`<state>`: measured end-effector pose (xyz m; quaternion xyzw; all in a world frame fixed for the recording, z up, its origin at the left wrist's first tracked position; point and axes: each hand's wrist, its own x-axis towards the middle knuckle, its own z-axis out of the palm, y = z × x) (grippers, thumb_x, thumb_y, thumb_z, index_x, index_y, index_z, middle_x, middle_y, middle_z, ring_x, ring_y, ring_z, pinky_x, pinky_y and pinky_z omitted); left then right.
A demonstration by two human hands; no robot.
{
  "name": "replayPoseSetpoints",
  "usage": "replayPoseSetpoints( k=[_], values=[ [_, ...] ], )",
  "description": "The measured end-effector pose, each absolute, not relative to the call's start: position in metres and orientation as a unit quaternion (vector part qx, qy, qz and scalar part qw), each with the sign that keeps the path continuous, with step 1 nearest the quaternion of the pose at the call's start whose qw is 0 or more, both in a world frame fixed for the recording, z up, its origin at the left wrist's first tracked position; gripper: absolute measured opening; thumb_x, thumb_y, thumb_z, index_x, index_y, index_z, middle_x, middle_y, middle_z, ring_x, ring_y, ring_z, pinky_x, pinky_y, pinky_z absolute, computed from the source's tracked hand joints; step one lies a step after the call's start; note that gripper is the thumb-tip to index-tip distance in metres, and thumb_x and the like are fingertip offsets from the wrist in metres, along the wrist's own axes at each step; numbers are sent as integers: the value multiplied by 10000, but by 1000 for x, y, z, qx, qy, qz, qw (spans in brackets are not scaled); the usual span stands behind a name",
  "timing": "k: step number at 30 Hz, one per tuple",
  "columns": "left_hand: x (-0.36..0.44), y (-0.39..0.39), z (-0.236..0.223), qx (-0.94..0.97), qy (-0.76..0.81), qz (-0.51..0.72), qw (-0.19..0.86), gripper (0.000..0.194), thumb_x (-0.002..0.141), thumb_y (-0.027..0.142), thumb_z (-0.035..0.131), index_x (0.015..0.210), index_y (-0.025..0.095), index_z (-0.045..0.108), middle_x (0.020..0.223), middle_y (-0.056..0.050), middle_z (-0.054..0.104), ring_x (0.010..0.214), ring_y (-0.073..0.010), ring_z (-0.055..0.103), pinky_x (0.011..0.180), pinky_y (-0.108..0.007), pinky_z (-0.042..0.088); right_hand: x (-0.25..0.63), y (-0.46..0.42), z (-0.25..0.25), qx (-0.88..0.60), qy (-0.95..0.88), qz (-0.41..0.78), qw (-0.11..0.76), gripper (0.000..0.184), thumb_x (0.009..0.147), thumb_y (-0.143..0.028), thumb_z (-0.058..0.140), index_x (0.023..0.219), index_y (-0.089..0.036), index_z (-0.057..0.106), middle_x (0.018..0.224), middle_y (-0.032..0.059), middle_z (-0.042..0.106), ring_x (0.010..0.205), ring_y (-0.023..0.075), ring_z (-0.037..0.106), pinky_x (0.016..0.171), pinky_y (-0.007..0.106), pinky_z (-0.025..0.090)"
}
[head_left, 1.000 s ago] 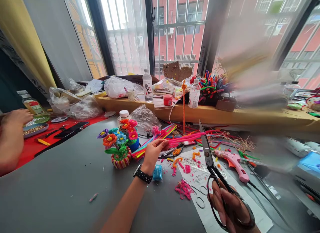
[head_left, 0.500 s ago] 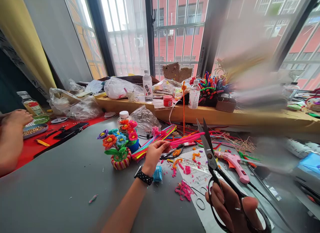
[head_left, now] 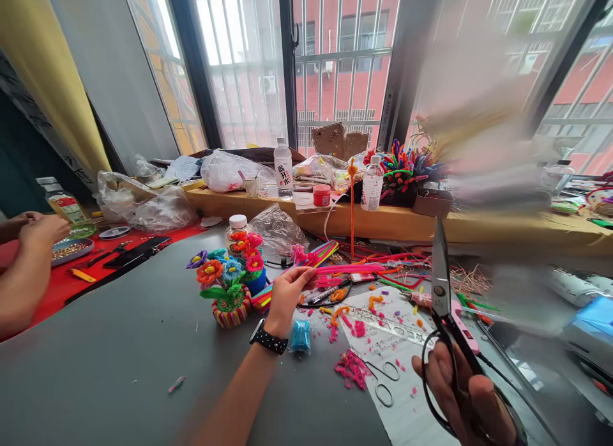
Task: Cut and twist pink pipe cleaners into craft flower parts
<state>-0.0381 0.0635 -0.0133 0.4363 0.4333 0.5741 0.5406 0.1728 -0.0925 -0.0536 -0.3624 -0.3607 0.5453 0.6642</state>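
My left hand [head_left: 286, 298] pinches several pink pipe cleaners [head_left: 357, 268] that stretch out to the right over the table. In my right hand [head_left: 472, 392] is a large pair of black-handled scissors [head_left: 441, 292], blades together and pointing up, apart from the pipe cleaners. Just left of my left hand, pipe-cleaner flowers stand in a striped pot [head_left: 232, 307] and a blue pot [head_left: 255, 281]. A small blue packet [head_left: 301, 336] lies by my left wrist. Pink fuzzy scraps [head_left: 352, 369] and small scissors [head_left: 384, 395] lie between my hands.
A pink glue gun [head_left: 463, 324] lies partly behind the large scissors. Marked paper [head_left: 397, 347] carries orange and pink scraps. On the ledge stand a water bottle [head_left: 283, 171] and a box of coloured pipe cleaners [head_left: 433, 200]. At left, another person's hands [head_left: 43, 232] are above a red mat [head_left: 41, 292].
The large scissors have moved right, away from the pink pipe cleaners, and their blades have come together. My left hand has shifted slightly left. The other person's hands have moved right.
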Motion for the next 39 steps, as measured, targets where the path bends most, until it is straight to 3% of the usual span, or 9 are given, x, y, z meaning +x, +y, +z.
replayPoseSetpoints(
  k=[3,8,11,16,20,24,28,33,39],
  values=[
    [-40,65,-14,432,438,577,538,235,526,306,706,672,129,657,618,-13,644,562,-100,571,595,-207,466,183,-76,-40,-501,-466,428,590,356,704,-554,513,657,-202,495,418,-49,431,346,93,396,377,225,340],
    [-43,65,-12,424,439,577,542,243,540,306,702,685,118,654,610,-19,648,555,-96,576,569,-194,466,210,-58,-56,-778,-550,109,285,271,696,-452,518,554,-223,483,454,15,527,458,203,498,453,288,328],
    [-43,63,-8,414,441,580,546,230,540,295,702,678,118,648,598,-10,645,544,-92,574,567,-192,467,225,-53,-71,-807,-558,105,164,267,678,-420,513,504,-219,489,498,67,595,496,252,549,443,302,331],
    [-40,59,-5,413,435,561,571,238,554,295,697,693,110,644,606,-17,650,565,-109,593,605,-216,487,239,-49,-68,-799,-578,118,117,148,600,-326,573,519,-204,549,582,71,627,559,251,584,496,312,387],
    [-34,56,-8,408,411,519,629,253,579,286,691,749,106,637,660,-43,669,622,-127,619,646,-221,494,226,-44,-50,-772,-567,130,257,219,587,-395,598,645,-186,629,778,92,635,641,243,589,593,340,428],
    [-23,49,-14,439,394,437,679,273,586,315,690,755,107,638,694,-65,674,621,-131,621,646,-231,492,176,-28,-36,-620,-514,344,483,428,609,-441,631,947,-182,588,723,30,609,628,182,563,560,282,443],
    [-16,45,-21,506,399,334,688,308,578,363,683,728,98,641,698,-79,670,598,-128,614,624,-238,483,135,-7,-38,-462,-336,489,660,327,586,-361,697,837,-166,622,538,-48,526,466,78,444,456,194,377],
    [-16,46,-28,612,400,215,647,341,531,416,684,637,96,632,567,-46,632,518,-122,581,537,-233,453,137,2,-50,-457,-284,487,688,252,567,-362,713,623,-130,631,458,-44,497,409,59,403,385,174,345],
    [-19,48,-27,640,395,159,639,346,526,443,670,627,113,634,528,-13,601,496,-108,562,531,-232,438,147,0,-53,-457,-248,484,703,255,509,-332,751,616,-133,634,483,-35,525,400,53,412,363,166,364]
  ],
)
